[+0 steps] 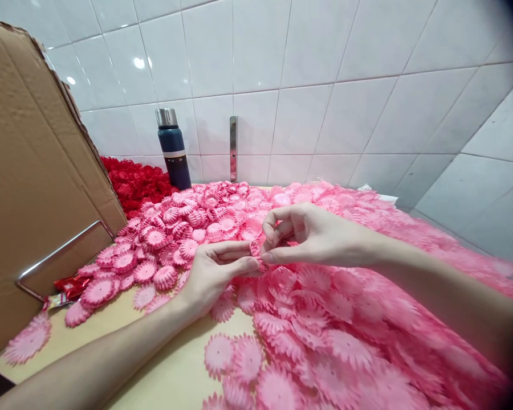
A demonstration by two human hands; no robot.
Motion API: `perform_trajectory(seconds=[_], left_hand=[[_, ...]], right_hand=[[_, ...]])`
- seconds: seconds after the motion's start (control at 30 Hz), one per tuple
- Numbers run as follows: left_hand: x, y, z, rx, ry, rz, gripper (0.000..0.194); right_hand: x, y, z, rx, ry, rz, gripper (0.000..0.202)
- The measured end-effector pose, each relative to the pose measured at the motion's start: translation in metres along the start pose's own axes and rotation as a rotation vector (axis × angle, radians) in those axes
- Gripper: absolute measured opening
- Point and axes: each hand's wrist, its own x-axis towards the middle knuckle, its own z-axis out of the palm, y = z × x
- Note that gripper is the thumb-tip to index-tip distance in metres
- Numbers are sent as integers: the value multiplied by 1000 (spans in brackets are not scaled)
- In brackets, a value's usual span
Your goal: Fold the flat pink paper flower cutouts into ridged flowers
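Note:
A small pink scalloped piece (257,253) is pinched between the thumb and fingers of my left hand (216,270), in the middle of the view. My right hand (301,234) meets it from the right, its thumb and a curled finger at the edge of the same piece. Whether a second small item sits between the right fingertips is hard to make out. Behind both hands lies a heap of curled pink pieces (155,238). Flatter, layered pink petal discs (346,347) spread below and to the right, under my right forearm.
A dark blue bottle (174,154) stands at the back against the tiled wall, beside a red petal pile (132,181). A cardboard box (38,188) with a metal wire handle fills the left. A red wrapper (72,286) lies near it on the yellowish table (166,364).

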Motion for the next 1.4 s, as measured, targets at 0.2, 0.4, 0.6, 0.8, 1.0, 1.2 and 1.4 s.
perform_trajectory(seconds=[0.2,0.4,0.6,0.8,1.0,1.2,1.4], left_hand=[[-2,1,1,13,-8,-4,28],[-1,3,1,-31,4,8,21],[-1,5,2,-82,-6,60,17],[-2,6,0,-23,57,44,23],[-1,4,-1,-11,59,39,24],[0,3,-1,-15,46,30,26],[0,3,-1,-1,59,30,26]], right_hand=[[-1,1,1,-9,11,-9,16],[-1,4,-4,-75,39,-54,14],[-1,4,-7,-71,32,-50,15],[-2,-2,1,-124,-9,-75,8],[-1,0,1,-99,7,-51,13],[1,4,-2,-24,29,6,23],[2,5,-3,-27,1,11,29]])
